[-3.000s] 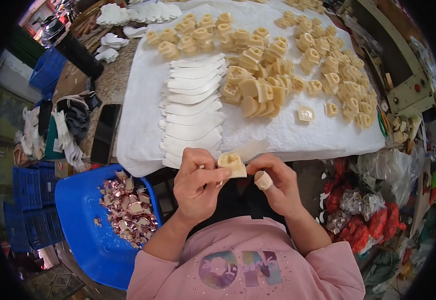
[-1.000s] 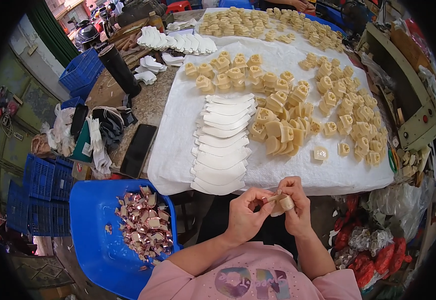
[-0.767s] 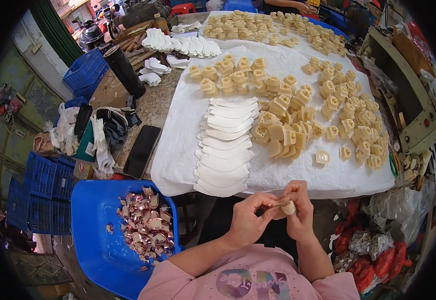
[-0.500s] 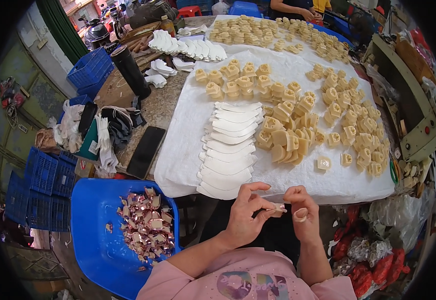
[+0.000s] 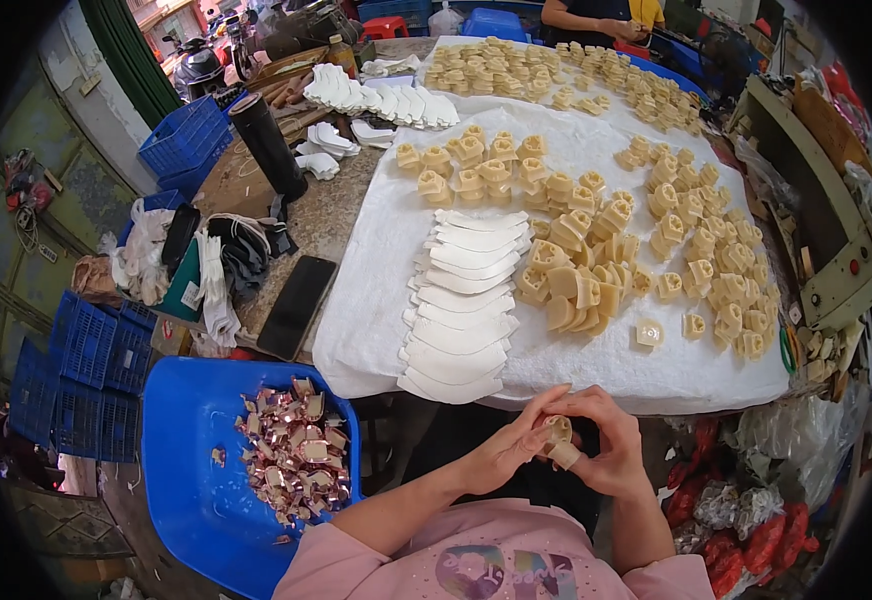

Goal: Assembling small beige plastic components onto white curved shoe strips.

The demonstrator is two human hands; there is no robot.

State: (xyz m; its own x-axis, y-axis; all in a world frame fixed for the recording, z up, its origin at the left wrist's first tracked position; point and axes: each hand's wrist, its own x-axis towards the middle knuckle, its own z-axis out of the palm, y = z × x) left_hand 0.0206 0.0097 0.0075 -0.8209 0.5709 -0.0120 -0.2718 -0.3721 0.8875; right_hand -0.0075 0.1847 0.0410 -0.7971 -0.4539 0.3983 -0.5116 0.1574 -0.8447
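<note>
Both hands on one small piece

Our fingers (image 5: 556, 398) pinch a small tan piece (image 5: 557, 432) low in the frame's centre, left hand (image 5: 512, 448) and right hand (image 5: 611, 447) touching around it. Just above lies the white cloth (image 5: 376, 300) on the worktop (image 5: 321, 215), bearing white strips (image 5: 461, 305). A blue tub (image 5: 191, 480) sits lower left.
</note>
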